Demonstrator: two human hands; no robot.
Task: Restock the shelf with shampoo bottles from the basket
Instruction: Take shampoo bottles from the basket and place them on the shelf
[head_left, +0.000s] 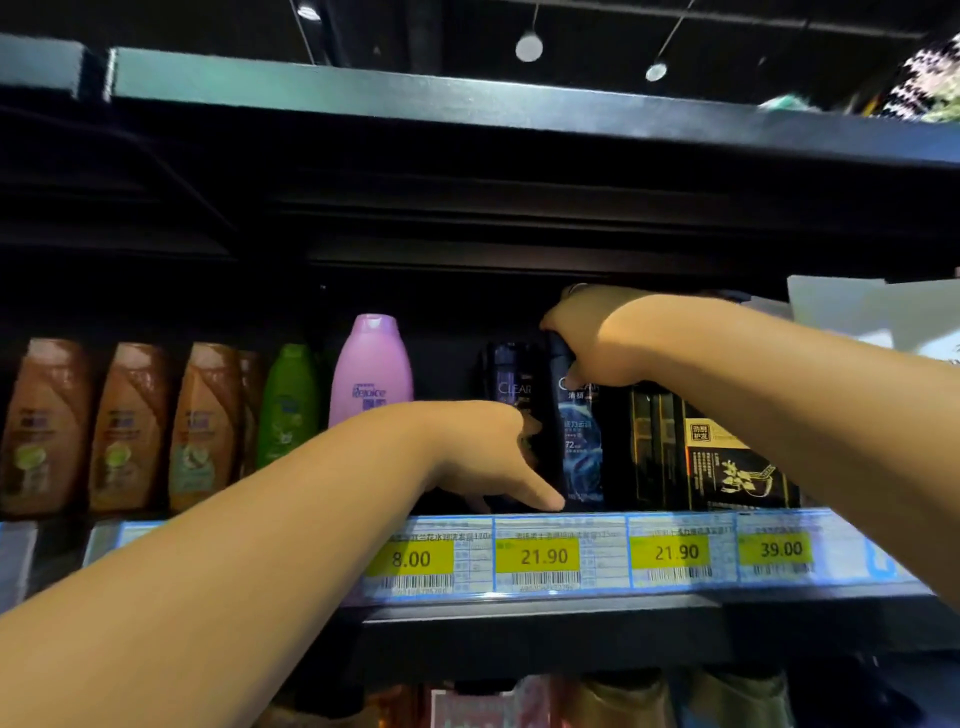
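The right hand (587, 338) clamps from above on the cap of the dark blue bottle (582, 452), which stands at the shelf (571, 618) front. Just left of it, the left hand (488, 457) lies against the base of a purple-labelled bottle (506, 379); whether it grips, I cannot tell. Black boxes (727, 457) crowd the blue bottle's right. A crooked push could topple a neighbour off the edge. The basket is out of view.
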